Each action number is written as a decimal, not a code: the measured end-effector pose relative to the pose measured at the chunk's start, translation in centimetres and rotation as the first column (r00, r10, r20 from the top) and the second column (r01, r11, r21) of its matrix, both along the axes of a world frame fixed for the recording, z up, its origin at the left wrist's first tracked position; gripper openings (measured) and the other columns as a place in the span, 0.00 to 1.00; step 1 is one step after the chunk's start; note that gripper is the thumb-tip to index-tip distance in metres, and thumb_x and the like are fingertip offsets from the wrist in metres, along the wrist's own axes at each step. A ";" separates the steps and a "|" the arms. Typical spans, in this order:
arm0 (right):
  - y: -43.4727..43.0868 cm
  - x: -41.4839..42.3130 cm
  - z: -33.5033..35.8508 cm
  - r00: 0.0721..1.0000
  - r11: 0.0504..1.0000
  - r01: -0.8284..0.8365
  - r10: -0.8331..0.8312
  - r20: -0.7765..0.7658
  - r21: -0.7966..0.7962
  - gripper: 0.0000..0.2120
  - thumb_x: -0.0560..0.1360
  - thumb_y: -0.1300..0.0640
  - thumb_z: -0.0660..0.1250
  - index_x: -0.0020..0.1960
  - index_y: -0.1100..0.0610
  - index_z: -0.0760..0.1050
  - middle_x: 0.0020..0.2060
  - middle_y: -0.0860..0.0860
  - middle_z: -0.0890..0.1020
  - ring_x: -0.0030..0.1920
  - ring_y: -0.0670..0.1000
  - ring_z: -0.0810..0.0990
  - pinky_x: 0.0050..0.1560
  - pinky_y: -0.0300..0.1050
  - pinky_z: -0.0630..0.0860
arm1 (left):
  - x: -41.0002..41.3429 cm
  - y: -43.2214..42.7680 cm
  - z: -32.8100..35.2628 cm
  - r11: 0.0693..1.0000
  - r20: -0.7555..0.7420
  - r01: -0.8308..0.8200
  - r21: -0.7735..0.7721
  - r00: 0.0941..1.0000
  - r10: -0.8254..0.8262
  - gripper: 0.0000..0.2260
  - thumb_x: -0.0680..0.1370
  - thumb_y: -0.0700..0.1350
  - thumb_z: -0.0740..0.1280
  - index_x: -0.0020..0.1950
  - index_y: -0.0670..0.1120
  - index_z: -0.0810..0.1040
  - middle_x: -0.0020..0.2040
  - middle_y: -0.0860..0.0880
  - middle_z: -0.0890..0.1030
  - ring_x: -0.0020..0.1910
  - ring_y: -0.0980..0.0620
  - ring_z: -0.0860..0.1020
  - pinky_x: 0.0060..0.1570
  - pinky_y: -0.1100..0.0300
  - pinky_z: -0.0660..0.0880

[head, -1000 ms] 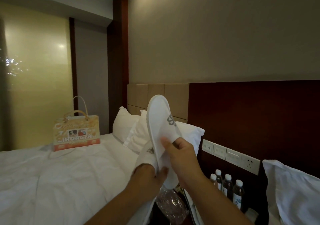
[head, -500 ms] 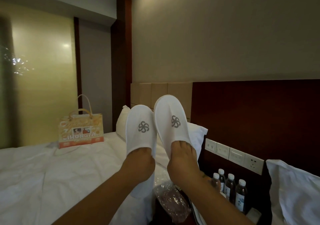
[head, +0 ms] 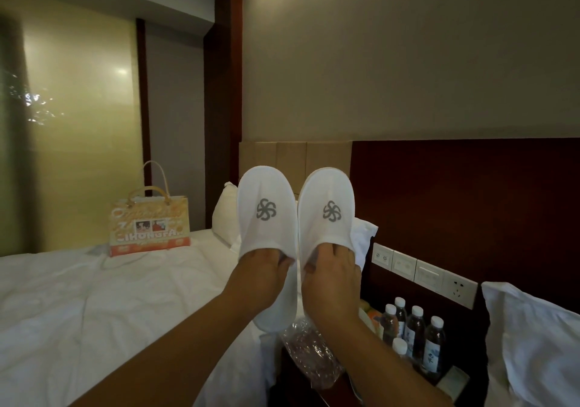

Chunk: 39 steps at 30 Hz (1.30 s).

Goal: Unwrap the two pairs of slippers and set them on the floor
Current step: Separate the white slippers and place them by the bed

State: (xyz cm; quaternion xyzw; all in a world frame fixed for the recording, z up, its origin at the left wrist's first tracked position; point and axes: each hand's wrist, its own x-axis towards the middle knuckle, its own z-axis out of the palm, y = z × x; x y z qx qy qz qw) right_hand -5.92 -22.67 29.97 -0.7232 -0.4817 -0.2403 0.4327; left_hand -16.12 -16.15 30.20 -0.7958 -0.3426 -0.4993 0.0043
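Two beds fill most of the room: the big white bed (head: 94, 306) on the left with rumpled sheets, and a second one at the far right showing just a white pillow (head: 533, 344). Behind them runs a dark wood headboard panel (head: 455, 202) with a row of white wall switches and a socket (head: 423, 273). A colourful paper gift bag (head: 150, 223) with looped handles stands upright on the left bed. Held up in the air, toes pointing up and side by side – two white slippers, each with a grey pinwheel logo. The left hand (head: 263, 276) has its fingers tucked into the opening of the left slipper (head: 266, 215), and the right hand (head: 332, 281) grips the right slipper (head: 326, 215) the same way, fingers curled over the edge of the opening. Below the hands, between the beds, lies crumpled clear plastic wrapping (head: 310, 353) on a dark nightstand – just beside it is a cluster of small water bottles (head: 414, 334) with white caps.
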 end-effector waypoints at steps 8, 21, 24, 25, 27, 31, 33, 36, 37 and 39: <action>-1.2 -0.9 0.4 0.891 0.913 -0.397 0.407 -0.201 0.091 0.09 0.72 0.65 0.63 0.49 0.54 0.70 0.46 0.50 0.75 0.48 0.48 0.72 0.55 0.45 0.75 | 0.0 1.3 0.0 0.973 -0.090 0.023 -0.230 0.995 -0.045 0.11 0.78 0.49 0.65 0.55 0.43 0.79 0.50 0.43 0.82 0.49 0.44 0.80 0.56 0.52 0.76; -4.0 -1.4 2.2 0.559 0.642 -0.763 0.713 -0.423 0.074 0.21 0.73 0.69 0.63 0.64 0.56 0.74 0.59 0.51 0.79 0.60 0.47 0.77 0.62 0.44 0.76 | -0.2 0.9 1.4 0.799 0.411 0.412 -0.439 0.882 -0.229 0.08 0.74 0.52 0.66 0.50 0.50 0.75 0.47 0.48 0.80 0.50 0.49 0.80 0.44 0.62 0.77; -4.6 -1.3 2.3 0.529 0.598 -0.794 0.767 -0.363 0.107 0.23 0.70 0.62 0.62 0.62 0.48 0.80 0.56 0.44 0.83 0.57 0.41 0.80 0.58 0.37 0.76 | -0.8 0.4 1.7 0.754 0.527 0.448 -0.480 0.834 -0.161 0.06 0.80 0.53 0.58 0.48 0.56 0.74 0.46 0.53 0.80 0.48 0.52 0.79 0.40 0.62 0.74; -4.7 -1.3 2.3 0.558 0.625 -0.765 0.763 -0.325 0.153 0.20 0.69 0.60 0.62 0.55 0.46 0.83 0.49 0.42 0.86 0.51 0.42 0.82 0.53 0.37 0.79 | -0.8 0.5 1.9 0.751 0.536 0.419 -0.511 0.838 -0.102 0.09 0.81 0.57 0.56 0.48 0.55 0.73 0.45 0.54 0.78 0.46 0.53 0.78 0.39 0.61 0.73; -4.5 -0.7 2.3 0.653 0.698 -0.653 0.716 -0.247 0.295 0.14 0.69 0.58 0.63 0.43 0.44 0.85 0.36 0.42 0.86 0.37 0.44 0.84 0.40 0.39 0.81 | -1.1 0.7 2.3 0.740 0.525 0.367 -0.564 0.851 -0.021 0.13 0.81 0.60 0.54 0.53 0.54 0.72 0.46 0.52 0.78 0.45 0.53 0.76 0.43 0.56 0.74; -3.2 1.7 3.2 0.575 0.818 -0.398 0.575 -0.581 0.415 0.13 0.73 0.59 0.66 0.53 0.43 0.78 0.40 0.47 0.83 0.35 0.47 0.82 0.39 0.51 0.83 | -1.8 0.1 3.0 0.581 0.672 0.572 -0.579 0.739 -0.059 0.11 0.81 0.57 0.57 0.52 0.53 0.75 0.54 0.47 0.80 0.50 0.47 0.78 0.57 0.46 0.75; -2.4 2.5 3.3 0.340 0.808 -0.464 0.542 -0.769 0.364 0.17 0.73 0.53 0.70 0.60 0.46 0.72 0.48 0.49 0.81 0.44 0.47 0.81 0.46 0.54 0.83 | -1.6 -0.5 3.1 0.567 0.671 0.592 -0.573 0.736 -0.090 0.13 0.80 0.56 0.58 0.50 0.51 0.78 0.49 0.49 0.84 0.49 0.47 0.81 0.50 0.47 0.79; -1.4 2.5 3.2 0.041 0.693 -0.578 0.552 -0.833 0.431 0.18 0.73 0.44 0.69 0.60 0.47 0.74 0.52 0.50 0.83 0.54 0.52 0.81 0.52 0.55 0.80 | -0.8 -1.9 3.4 0.465 0.717 0.676 -0.571 0.687 -0.117 0.15 0.81 0.52 0.60 0.60 0.46 0.79 0.56 0.42 0.82 0.54 0.42 0.79 0.55 0.43 0.76; -1.2 2.4 3.2 -0.017 0.660 -0.587 0.570 -0.822 0.469 0.16 0.73 0.43 0.69 0.58 0.47 0.77 0.50 0.48 0.85 0.53 0.53 0.83 0.51 0.56 0.81 | -0.7 -1.9 3.4 0.421 0.718 0.677 -0.603 0.691 -0.083 0.16 0.82 0.48 0.59 0.64 0.42 0.76 0.61 0.37 0.78 0.57 0.40 0.77 0.62 0.41 0.72; -0.8 2.3 3.3 -0.003 0.637 -0.590 0.611 -0.791 0.495 0.13 0.73 0.44 0.69 0.56 0.46 0.79 0.48 0.46 0.86 0.51 0.53 0.84 0.48 0.55 0.82 | -1.0 -2.1 3.4 0.474 0.646 0.609 -0.636 0.756 -0.105 0.15 0.83 0.39 0.58 0.68 0.37 0.70 0.60 0.38 0.77 0.54 0.44 0.76 0.63 0.44 0.72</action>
